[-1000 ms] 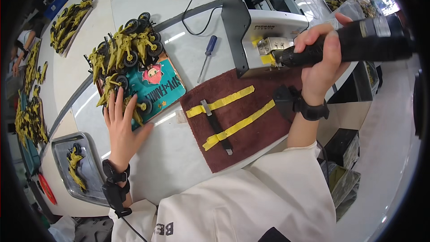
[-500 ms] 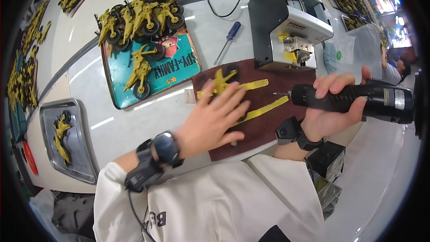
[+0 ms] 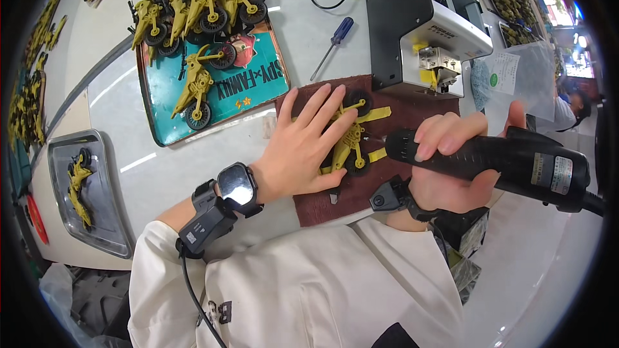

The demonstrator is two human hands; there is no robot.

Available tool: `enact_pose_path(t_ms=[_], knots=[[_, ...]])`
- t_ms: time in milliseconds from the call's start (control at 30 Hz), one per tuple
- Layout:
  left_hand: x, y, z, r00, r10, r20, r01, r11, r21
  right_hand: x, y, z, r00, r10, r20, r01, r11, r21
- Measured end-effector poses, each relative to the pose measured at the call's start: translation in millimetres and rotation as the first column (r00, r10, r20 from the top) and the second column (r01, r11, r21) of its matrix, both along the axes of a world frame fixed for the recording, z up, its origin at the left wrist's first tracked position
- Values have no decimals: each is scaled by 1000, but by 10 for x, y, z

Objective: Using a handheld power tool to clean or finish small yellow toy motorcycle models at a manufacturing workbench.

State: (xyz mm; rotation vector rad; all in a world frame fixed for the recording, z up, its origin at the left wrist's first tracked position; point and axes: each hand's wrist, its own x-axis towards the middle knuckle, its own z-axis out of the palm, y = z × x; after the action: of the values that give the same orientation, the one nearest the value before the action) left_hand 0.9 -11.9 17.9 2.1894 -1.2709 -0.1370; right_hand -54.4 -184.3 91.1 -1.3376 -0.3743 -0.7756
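Observation:
A yellow toy motorcycle with black wheels lies on its side on the dark red mat. My left hand rests over its left part, fingers spread flat, steadying it against the mat and hiding some of its body. My right hand is wrapped round a black electric screwdriver, held nearly level. Its thin bit points left and reaches the right side of the toy's body; whether it touches a screw is too small to tell. Yellow tape strips run across the mat beneath the toy.
Behind the mat stands a black-and-white machine with a metal front. A blue-handled screwdriver lies left of it. Several yellow motorcycles are heaped on a teal tray. A metal tray at the left holds another yellow toy.
The electric screwdriver has moved left, bringing its bit to the toy. My left hand has shifted slightly left, and more of the toy motorcycle shows beside it.

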Motion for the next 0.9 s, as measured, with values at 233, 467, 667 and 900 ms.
enact_pose_path(t_ms=[233, 467, 667, 900], knots=[[28, 45, -43, 999, 3, -41, -6, 999, -54, 17, 69, -27, 993, 97, -59, -95, 994, 45], [43, 57, -87, 998, 2, -57, -7, 996, -93, 157, 109, -176, 981, 177, -75, -171, 982, 82], [52, 57, -112, 997, 11, -73, -18, 995, -98, 204, 103, -228, 981, 168, -98, -165, 985, 44], [63, 35, -90, 998, -10, -54, 6, 997, -73, 233, 49, -275, 960, 261, -104, -264, 964, -20]])
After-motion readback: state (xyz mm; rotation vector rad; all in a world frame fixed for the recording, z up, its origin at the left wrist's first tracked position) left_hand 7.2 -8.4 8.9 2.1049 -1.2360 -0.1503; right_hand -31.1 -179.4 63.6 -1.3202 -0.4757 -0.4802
